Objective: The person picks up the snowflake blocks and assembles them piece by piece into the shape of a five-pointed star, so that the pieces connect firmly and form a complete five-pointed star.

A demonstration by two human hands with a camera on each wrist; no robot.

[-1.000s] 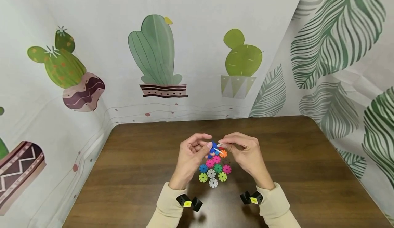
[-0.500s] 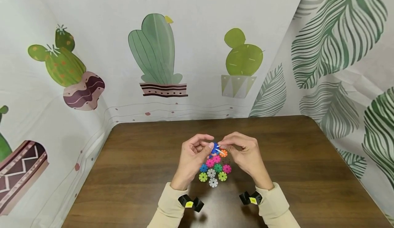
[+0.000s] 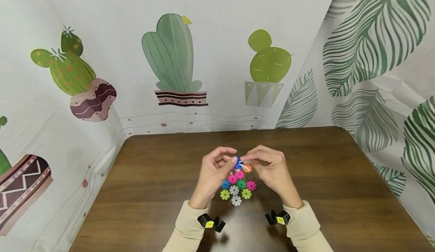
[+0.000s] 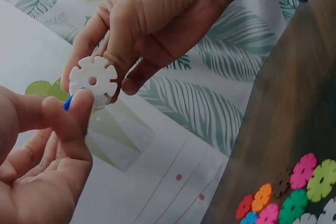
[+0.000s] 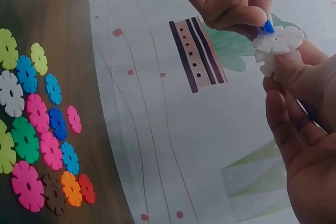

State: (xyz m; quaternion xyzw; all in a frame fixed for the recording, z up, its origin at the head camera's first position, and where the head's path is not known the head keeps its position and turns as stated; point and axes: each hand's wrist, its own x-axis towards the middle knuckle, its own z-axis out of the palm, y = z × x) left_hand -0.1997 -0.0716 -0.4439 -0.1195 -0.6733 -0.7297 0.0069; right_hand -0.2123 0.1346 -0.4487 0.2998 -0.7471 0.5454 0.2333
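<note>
In the head view my left hand (image 3: 216,172) pinches a blue notched plastic disc (image 3: 238,164) between thumb and fingers. My right hand (image 3: 270,169) pinches white notched disc pieces (image 3: 244,167) beside it. The left wrist view shows one white disc (image 4: 93,80) nearly face on, with a blue edge (image 4: 68,102) at the left thumb touching its rim. In the right wrist view a second white part (image 5: 268,62) sits below the upper white disc (image 5: 286,38), at an angle to it. Fingers hide most of the blue disc there, so how deep it sits in a slot cannot be seen.
Several loose notched discs lie flat on the brown table (image 3: 153,184) below the hands, among them a green disc (image 3: 241,184), a pink disc (image 3: 251,185), a lime disc (image 3: 225,194) and an orange disc (image 3: 248,168). A cactus-printed cloth (image 3: 217,55) hangs behind the table.
My left hand has shifted slightly right, bringing the blue disc closer to the white pieces. The right hand has hardly moved, and the loose discs lie as before.
</note>
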